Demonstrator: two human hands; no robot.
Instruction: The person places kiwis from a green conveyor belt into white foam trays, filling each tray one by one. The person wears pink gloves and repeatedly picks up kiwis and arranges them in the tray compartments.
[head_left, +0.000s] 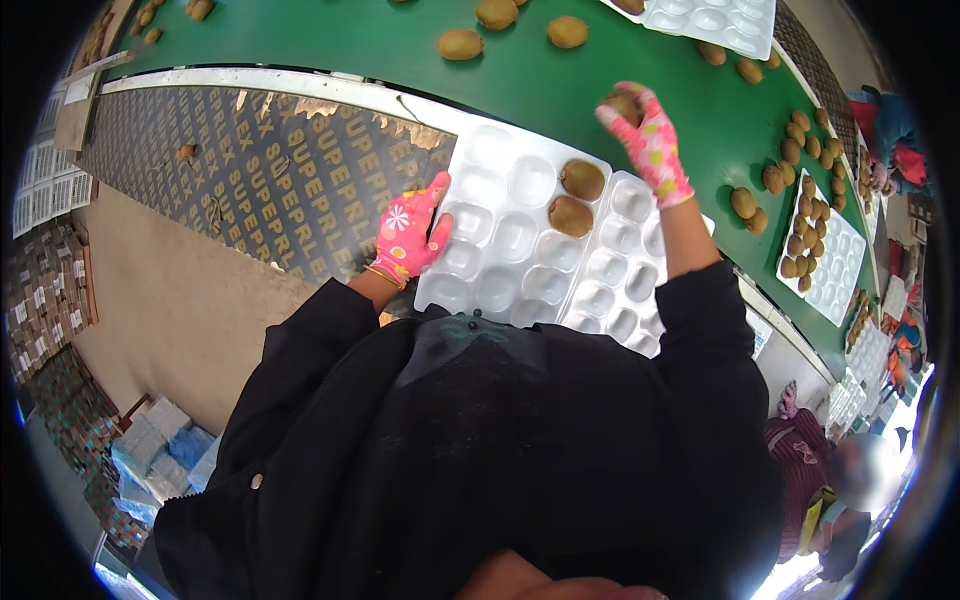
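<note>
My left hand, in a pink patterned glove, rests at the left edge of a white plastic tray with moulded hollows. Its thumb and forefinger are spread against the edge; whether the other fingers grip it is hidden. Two brown kiwifruit sit in hollows near the tray's upper right. A second white hollowed tray lies along its right side, partly behind my right sleeve. Over the green conveyor belt, my right hand, gloved alike, has a kiwifruit between thumb and fingers.
Loose kiwifruit lie on the belt. Another tray is at its far side, and a part-filled tray to the right. Left of my tray is a printed dark board with torn edges. A co-worker is at lower right.
</note>
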